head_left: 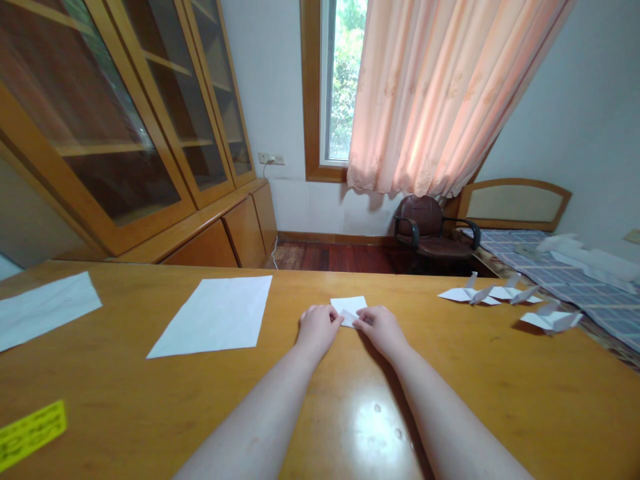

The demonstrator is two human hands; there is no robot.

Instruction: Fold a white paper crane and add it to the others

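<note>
A small folded piece of white paper point(350, 304) lies on the wooden table point(320, 373), between my two hands. My left hand point(319, 327) pinches its near left edge, thumb and fingers together. At the near right edge, my right hand point(383, 327) grips the paper between thumb and forefinger. A flap of the paper is turned up between my fingertips. Part of its near edge is hidden by my fingers.
Left of my hands lie a large white sheet point(220, 317) and another paper strip point(50, 308). Several folded paper birds point(550, 320) stand at the right. A yellow label point(33, 433) is at the near left. Beyond the table are a chair point(430, 230) and a bed point(540, 260).
</note>
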